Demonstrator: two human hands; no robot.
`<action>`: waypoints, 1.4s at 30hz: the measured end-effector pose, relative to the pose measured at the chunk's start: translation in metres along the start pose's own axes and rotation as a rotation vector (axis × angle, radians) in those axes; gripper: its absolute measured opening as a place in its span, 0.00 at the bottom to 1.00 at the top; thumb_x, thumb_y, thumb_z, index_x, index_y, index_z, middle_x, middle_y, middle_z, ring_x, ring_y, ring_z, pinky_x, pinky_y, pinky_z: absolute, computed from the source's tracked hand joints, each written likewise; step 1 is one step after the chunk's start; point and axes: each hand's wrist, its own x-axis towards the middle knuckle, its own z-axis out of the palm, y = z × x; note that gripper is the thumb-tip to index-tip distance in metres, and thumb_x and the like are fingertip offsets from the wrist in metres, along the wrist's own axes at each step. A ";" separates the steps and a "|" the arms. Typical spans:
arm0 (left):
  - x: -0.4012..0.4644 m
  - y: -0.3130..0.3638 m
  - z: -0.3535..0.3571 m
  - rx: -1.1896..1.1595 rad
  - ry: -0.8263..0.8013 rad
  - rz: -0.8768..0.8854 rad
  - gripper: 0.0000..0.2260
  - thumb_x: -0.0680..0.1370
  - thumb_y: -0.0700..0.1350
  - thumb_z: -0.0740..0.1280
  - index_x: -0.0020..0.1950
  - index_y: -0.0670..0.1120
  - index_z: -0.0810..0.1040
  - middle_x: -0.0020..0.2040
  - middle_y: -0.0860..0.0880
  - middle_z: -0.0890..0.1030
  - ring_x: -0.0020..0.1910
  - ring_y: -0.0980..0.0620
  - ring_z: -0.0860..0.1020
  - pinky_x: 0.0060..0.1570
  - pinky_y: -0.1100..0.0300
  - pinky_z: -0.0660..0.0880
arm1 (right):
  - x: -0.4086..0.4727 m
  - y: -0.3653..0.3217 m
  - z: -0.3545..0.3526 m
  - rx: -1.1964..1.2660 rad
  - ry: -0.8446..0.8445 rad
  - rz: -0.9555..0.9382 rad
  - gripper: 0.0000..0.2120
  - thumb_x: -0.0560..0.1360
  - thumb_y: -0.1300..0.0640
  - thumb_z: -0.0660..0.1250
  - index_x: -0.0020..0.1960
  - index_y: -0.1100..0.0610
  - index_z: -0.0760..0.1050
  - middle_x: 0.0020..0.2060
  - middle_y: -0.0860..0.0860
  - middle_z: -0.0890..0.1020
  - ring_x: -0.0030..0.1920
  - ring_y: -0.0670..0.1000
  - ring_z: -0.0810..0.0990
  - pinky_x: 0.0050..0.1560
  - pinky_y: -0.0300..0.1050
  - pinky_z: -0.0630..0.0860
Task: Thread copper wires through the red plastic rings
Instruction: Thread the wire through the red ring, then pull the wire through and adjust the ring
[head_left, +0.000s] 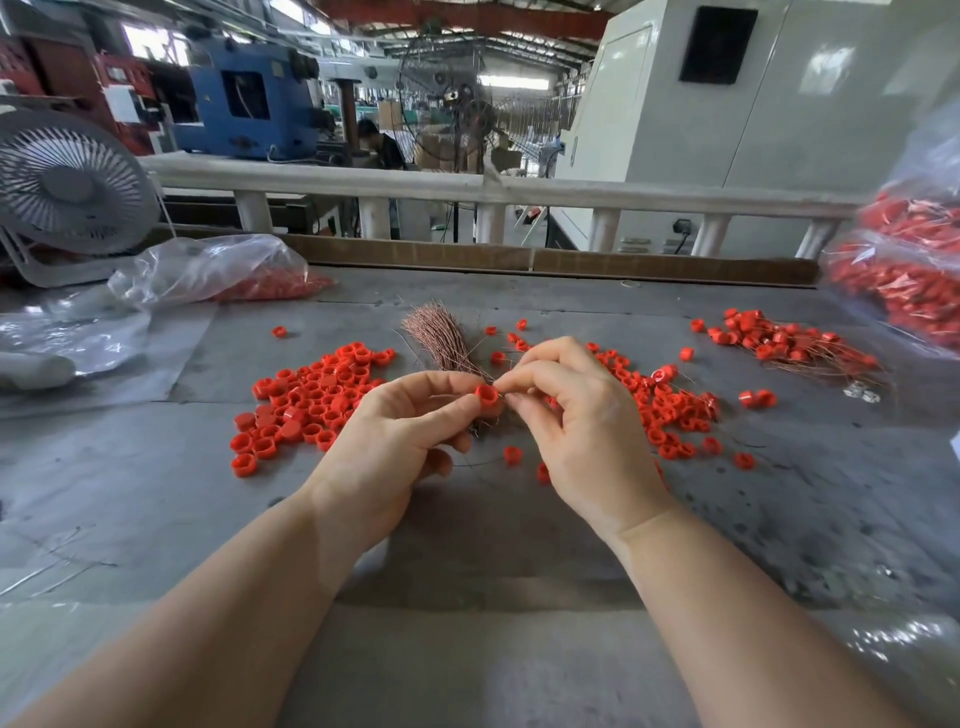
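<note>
**Ring pinched between both hands, wire barely visible**

Right now I see the left hand (400, 431) closed around a single red ring (487, 393), thumb and forefinger clamping it above the grey surface (467, 571). The right hand (576, 415) meets it from the other side, fingertips pinched together at the ring's edge; whatever strand they hold is too thin for me to make out. Behind the hands, a bundle of copper wires (439, 335) fans upward, its lower end hidden by the fingers. Loose red rings (306, 400) lie heaped to the left, and more (670, 410) scatter on the right, partly covered by the right hand. Farther right, threaded rings (779, 340) lie with wires trailing. A clear bag (904, 260) of red pieces is cut off by the frame edge.
</note>
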 end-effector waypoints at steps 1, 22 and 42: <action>0.000 0.000 0.000 -0.009 -0.001 0.000 0.04 0.74 0.37 0.67 0.44 0.45 0.80 0.38 0.50 0.82 0.26 0.60 0.72 0.23 0.69 0.66 | 0.000 0.000 0.000 0.003 -0.005 0.000 0.04 0.72 0.66 0.69 0.44 0.61 0.82 0.44 0.52 0.80 0.46 0.52 0.79 0.47 0.49 0.77; 0.000 0.002 0.001 -0.074 0.016 -0.025 0.08 0.74 0.36 0.66 0.43 0.47 0.83 0.34 0.53 0.82 0.25 0.61 0.73 0.23 0.70 0.67 | 0.001 0.000 -0.001 0.041 -0.049 0.039 0.05 0.73 0.66 0.68 0.45 0.60 0.81 0.40 0.50 0.80 0.44 0.50 0.78 0.47 0.41 0.73; 0.000 0.001 0.000 -0.076 0.009 -0.059 0.07 0.68 0.40 0.69 0.45 0.46 0.83 0.39 0.49 0.84 0.26 0.60 0.73 0.23 0.69 0.67 | 0.000 0.000 -0.001 0.070 -0.054 0.083 0.07 0.73 0.65 0.68 0.48 0.54 0.78 0.37 0.46 0.78 0.39 0.46 0.75 0.42 0.39 0.75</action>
